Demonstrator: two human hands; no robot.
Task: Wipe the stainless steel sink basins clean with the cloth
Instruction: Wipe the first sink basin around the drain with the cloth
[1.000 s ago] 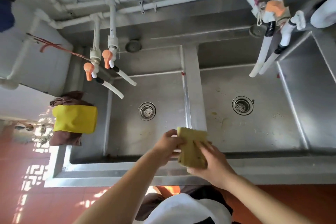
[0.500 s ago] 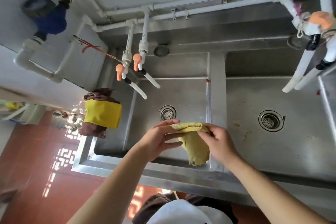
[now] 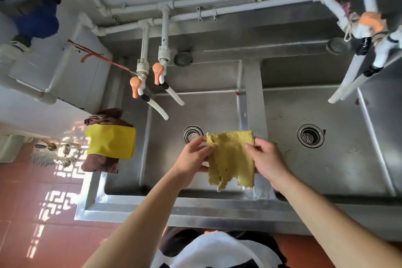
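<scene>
Both hands hold the cloth (image 3: 231,156) up by its top corners: the left hand (image 3: 192,158) pinches the left corner, the right hand (image 3: 268,160) the right. It hangs spread out in the air over the divider (image 3: 250,98) between the left basin (image 3: 195,115) and the middle basin (image 3: 326,159), touching neither. Wiping looks not yet begun; specks and smears show on the middle basin's floor, so all basins seem left to do.

Sunlit red tile floor (image 3: 26,213)
</scene>
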